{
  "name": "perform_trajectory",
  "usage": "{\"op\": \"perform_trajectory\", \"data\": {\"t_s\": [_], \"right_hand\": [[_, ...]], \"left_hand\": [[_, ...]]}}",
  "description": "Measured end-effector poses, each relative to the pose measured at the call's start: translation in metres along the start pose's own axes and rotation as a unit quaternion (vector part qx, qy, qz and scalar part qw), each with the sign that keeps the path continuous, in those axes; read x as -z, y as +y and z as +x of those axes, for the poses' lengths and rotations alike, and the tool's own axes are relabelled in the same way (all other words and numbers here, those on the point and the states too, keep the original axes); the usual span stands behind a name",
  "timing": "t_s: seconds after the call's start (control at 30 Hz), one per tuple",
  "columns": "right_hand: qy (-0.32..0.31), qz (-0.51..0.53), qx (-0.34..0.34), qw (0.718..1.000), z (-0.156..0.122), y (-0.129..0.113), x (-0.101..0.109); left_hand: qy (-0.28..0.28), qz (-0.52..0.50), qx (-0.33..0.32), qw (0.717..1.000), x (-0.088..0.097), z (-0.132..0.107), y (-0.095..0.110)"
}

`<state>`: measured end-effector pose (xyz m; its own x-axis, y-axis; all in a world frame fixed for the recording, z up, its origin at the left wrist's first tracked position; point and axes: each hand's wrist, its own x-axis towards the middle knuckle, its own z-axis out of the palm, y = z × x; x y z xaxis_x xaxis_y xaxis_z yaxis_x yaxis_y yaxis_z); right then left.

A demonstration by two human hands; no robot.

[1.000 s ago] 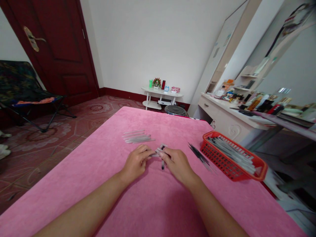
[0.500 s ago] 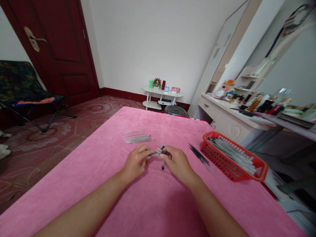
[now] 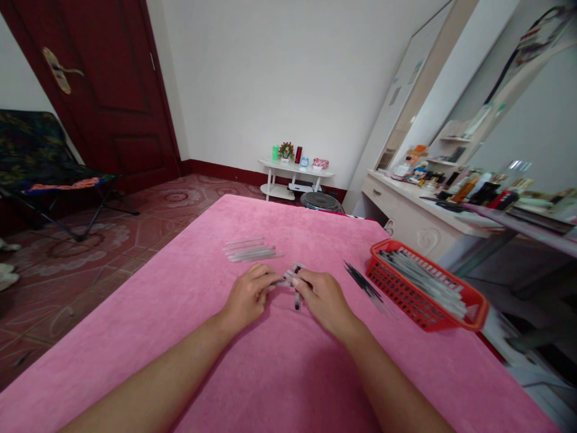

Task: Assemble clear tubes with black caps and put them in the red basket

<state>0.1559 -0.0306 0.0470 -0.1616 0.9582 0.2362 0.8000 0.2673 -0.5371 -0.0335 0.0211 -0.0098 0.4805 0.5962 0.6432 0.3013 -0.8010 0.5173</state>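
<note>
My left hand is closed around a slim translucent pen barrel, its tip pointing right. Facing it, my right hand has thumb and forefinger pinched at the barrel's right end; whether a small part sits between those fingers is too blurred to tell. A clear pen cap with a dark end lies on the pink cloth just below the fingertips. More small clear pieces show beyond my right fingers, partly hidden. Farther off on the left, several translucent pen barrels lie side by side.
Black-tipped thin refills lie in a bunch right of my right hand. Beside them stands a red plastic basket filled with pen barrels. Pink cloth covers the table. A dressing table with bottles stands at the right.
My right fingertips have shifted slightly left, closer to the left hand and the barrel's end. My left hand stays in place.
</note>
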Motion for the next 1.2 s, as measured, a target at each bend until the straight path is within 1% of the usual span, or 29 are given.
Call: {"op": "perform_trajectory", "data": {"t_s": [0.17,0.43,0.83,1.2], "right_hand": [[0.005,0.007,0.005,1.000,0.0004,0.0026,-0.0028],[0.008,0.009,0.013,1.000,0.0003,0.0027,-0.0028],[0.013,0.013,0.020,1.000,0.0004,0.0030,-0.0053],[0.003,0.001,0.018,1.000,0.0005,0.0039,-0.0070]], "left_hand": [[0.011,-0.006,0.020,1.000,0.0000,0.0012,-0.0002],[0.031,-0.023,0.028,0.999,0.0026,0.0022,0.0022],[0.026,-0.030,0.037,0.999,0.0013,0.0017,-0.0009],[0.019,-0.038,0.052,0.998,0.0025,0.0025,0.0032]]}}
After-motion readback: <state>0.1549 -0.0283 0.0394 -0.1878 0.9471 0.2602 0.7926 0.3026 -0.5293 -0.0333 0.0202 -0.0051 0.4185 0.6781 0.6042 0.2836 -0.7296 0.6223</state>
